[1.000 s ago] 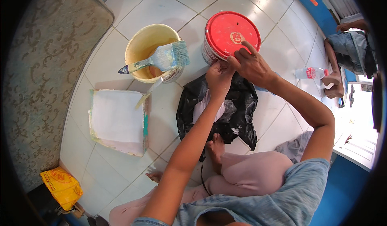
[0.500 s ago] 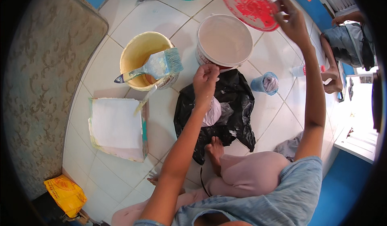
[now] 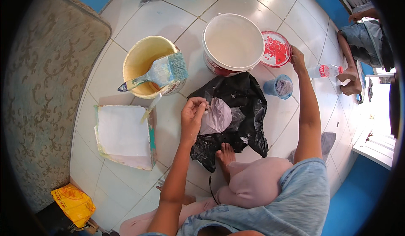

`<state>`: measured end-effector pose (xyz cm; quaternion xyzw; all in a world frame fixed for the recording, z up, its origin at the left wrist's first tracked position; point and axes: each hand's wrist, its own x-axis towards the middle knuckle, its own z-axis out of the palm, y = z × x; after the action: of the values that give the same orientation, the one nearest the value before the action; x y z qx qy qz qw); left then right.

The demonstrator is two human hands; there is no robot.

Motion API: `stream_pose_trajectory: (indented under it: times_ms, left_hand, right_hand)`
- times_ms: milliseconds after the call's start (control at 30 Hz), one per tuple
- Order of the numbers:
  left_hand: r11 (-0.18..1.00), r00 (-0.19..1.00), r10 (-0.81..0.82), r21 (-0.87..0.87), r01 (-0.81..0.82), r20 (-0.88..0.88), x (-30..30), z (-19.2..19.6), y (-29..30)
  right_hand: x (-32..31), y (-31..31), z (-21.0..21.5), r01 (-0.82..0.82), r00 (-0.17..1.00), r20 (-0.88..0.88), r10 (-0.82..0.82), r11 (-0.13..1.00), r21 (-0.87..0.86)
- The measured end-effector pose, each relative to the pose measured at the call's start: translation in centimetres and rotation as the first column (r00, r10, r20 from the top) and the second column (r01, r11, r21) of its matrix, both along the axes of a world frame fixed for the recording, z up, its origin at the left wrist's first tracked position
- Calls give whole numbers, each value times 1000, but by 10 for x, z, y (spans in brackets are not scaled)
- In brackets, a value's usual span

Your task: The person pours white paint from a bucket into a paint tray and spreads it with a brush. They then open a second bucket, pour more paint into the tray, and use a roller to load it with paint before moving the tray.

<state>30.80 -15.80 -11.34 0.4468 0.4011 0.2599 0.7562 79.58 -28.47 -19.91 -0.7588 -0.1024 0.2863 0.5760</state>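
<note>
White tile floor [image 3: 168,19]. Bucket [image 3: 213,62]: white, open. Lid [image 3: 276,48]: red, paint-marked, just right of the bucket; right hand [image 3: 298,60] closed on its right edge. Bag [image 3: 218,117]: lilac, lying on black plastic [image 3: 249,95]. Left hand [image 3: 193,116]: beside the bag, fingertips drawn together (whether on anything, cannot tell). Pail [image 3: 141,59]: cream, brush [image 3: 162,72] across its mouth.

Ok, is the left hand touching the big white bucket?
Apart. The head view shows black plastic between the left hand and the white bucket.
</note>
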Motion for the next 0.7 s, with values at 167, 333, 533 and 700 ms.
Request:
stream_pose_trajectory:
  times_ms: [167, 333, 533, 700]
  left_hand:
    - [1000, 999, -10, 12, 11, -44, -23, 5, 3]
    - [1000, 999, 1, 14, -1, -38, -25, 3, 3]
    - [1000, 999, 19, 23, -18, -48, -29, 0, -1]
    - [999, 1000, 24, 43, -23, -19, -27, -2, -4]
  right_hand:
    - [2, -8, -30, 4, 996, -90, -14, 994, -113]
    - [-4, -5, -34, 14, 995, -94, -43, 959, -282]
    - [-61, 54, 61, -178, 780, 501, 375, 900, -398]
    - [-150, 90, 142, -476, 725, 330, 605, 785, -396]
